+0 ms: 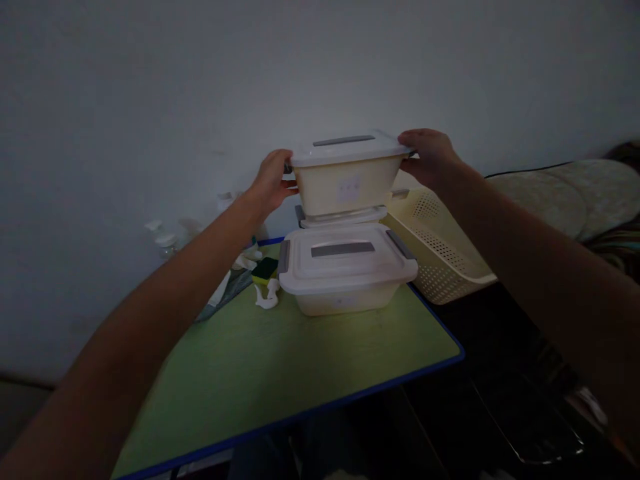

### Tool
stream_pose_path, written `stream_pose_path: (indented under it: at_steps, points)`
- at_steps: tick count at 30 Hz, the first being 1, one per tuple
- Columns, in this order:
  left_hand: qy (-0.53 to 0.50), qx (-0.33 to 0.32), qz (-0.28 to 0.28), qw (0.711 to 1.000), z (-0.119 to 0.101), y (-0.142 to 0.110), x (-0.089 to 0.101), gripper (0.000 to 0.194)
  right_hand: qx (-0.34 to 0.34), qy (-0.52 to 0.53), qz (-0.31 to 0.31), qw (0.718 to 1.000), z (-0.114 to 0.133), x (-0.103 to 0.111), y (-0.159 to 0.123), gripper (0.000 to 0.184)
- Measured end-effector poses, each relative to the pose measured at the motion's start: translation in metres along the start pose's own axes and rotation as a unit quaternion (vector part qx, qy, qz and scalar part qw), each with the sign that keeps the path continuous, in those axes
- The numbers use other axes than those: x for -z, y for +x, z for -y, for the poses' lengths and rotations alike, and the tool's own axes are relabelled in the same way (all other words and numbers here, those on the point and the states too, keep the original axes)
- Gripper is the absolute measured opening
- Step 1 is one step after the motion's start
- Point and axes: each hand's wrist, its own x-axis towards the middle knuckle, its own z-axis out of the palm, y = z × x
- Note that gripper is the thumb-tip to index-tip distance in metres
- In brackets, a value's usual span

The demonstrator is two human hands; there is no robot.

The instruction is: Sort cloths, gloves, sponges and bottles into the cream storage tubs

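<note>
Between my two hands is a cream storage box (350, 183) with a white lid and a grey strip on top. My left hand (274, 179) grips its left end, and my right hand (431, 155) grips its right end with the thumb on the lid's rim. Right below it shows the white lid of another box (345, 217) with a grey clip; whether the two touch I cannot tell. In front, a similar lidded box (347, 267) with grey side clips stands on the green table (280, 373).
A green and yellow sponge (265, 269) and a white curved piece (267, 295) lie left of the front box. Pump bottles (163, 240) stand by the wall. To the right is a cream perforated basket (440, 257), with a pale cushion (560, 193) behind it.
</note>
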Motion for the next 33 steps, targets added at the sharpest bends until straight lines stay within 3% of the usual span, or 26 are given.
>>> stream_pose_path:
  at_steps: [4,10,12,16,21,26,33]
  points:
    - [0.01,0.026,0.0,1.0,-0.019,-0.039,0.006,0.012,-0.069,0.022,-0.02,0.997,0.029,0.008,-0.039,0.018]
    - [0.034,0.092,-0.013,0.995,-0.033,-0.102,0.011,0.005,-0.091,0.021,0.017,0.995,0.034,0.02,-0.102,0.015]
    - [0.036,0.102,-0.014,0.994,-0.035,-0.114,0.016,0.005,-0.079,0.009,0.066,0.995,0.036,0.023,-0.119,0.012]
    - [0.051,0.11,0.008,0.993,-0.038,-0.128,0.026,0.005,-0.078,-0.001,0.08,0.994,0.043,0.026,-0.142,0.012]
    - [0.045,0.081,-0.012,0.996,-0.031,-0.138,0.032,0.015,-0.068,0.01,0.074,0.995,0.041,0.029,-0.156,0.018]
    - [0.04,0.068,0.011,0.997,-0.019,-0.139,0.036,0.034,-0.038,0.027,0.049,0.998,0.031,0.029,-0.158,0.024]
    - [0.031,0.081,0.006,0.996,-0.022,-0.146,0.027,0.035,-0.046,0.047,0.044,0.997,0.026,0.033,-0.151,0.025]
